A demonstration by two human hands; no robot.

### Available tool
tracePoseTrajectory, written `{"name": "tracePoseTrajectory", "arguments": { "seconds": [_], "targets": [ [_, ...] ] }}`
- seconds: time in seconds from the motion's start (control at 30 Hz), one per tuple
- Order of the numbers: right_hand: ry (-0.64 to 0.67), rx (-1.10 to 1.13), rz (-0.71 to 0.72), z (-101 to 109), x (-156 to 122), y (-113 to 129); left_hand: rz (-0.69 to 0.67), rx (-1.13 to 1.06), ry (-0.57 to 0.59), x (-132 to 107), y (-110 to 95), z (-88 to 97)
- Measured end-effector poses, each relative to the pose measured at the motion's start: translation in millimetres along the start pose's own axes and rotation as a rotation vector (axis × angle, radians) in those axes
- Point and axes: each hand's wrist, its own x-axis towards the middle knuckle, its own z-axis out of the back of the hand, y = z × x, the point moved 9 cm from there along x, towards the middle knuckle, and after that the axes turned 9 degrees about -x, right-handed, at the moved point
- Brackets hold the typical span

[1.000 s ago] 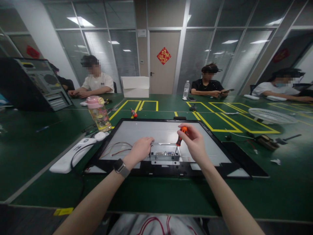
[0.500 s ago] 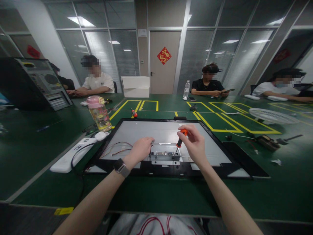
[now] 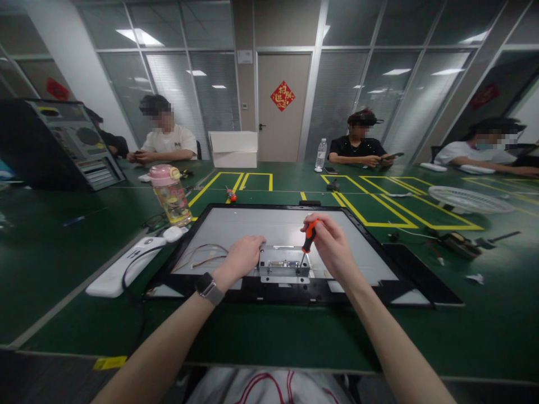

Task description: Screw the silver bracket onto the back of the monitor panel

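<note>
A monitor panel [image 3: 236, 224] lies face down on the green table, its grey metal back in a black frame. Near its front edge sits a small metal bracket box [image 3: 284, 264]. My left hand [image 3: 242, 257], a watch on its wrist, rests closed against the bracket's left end. My right hand [image 3: 332, 244] is closed round an orange-and-black screwdriver [image 3: 309, 238], held nearly upright with its tip at the bracket's right side. Thin coloured wires [image 3: 202, 255] lie loose on the panel to the left of my left hand.
A pink-lidded bottle [image 3: 170, 195], a white power strip [image 3: 122, 266] and a small red screwdriver [image 3: 230, 194] lie left and behind. A PC case [image 3: 63, 143], white box [image 3: 233, 148], fan grille [image 3: 469, 198] and tools [image 3: 458, 242] stand around. Three people sit at the far side.
My right hand has turned slightly on the screwdriver, the handle shifting a little left. The left hand has stayed on the bracket.
</note>
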Motion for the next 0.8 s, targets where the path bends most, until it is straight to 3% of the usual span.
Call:
{"name": "tracePoseTrajectory", "arguments": {
  "seconds": [0.47,0.67,0.8],
  "targets": [
    [-0.030,-0.021,0.006,2.7,0.9,2.2,-0.011,0.016,-0.002,0.9,-0.5,-1.0],
    [0.064,0.060,-0.070,-7.8,-0.5,-0.8,-0.017,0.009,-0.011,1.2,1.1,-1.5],
    [0.056,0.095,-0.071,-7.6,0.2,-1.2,-0.024,0.002,-0.013,0.5,0.0,-0.7]
  ]
}}
